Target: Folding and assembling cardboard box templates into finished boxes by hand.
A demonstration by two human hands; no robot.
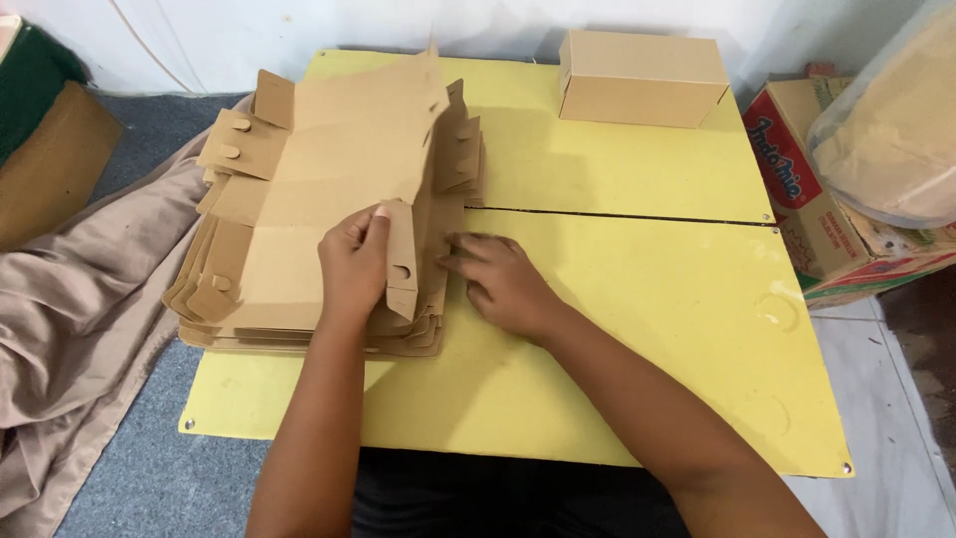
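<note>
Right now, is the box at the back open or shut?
Shut. The box at the back of the yellow table has its lid flat down.

Left hand (pixel 356 261) pinches (thumb up); right hand (pixel 503 282) lies flat, fingers spread.

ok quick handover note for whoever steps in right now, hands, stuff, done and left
Left hand: pinching up the side flap of the top flat cardboard sheet, thumb on the flap's edge.
Right hand: flat, fingertips pressing on the right edge of the stack of flat sheets.
Things: the stack sits on the left of the yellow board; one folded box stands at the far edge.
Done: one box made.
Left: top sheet only just started, one flap raised; the rest of the stack is still flat.
</note>
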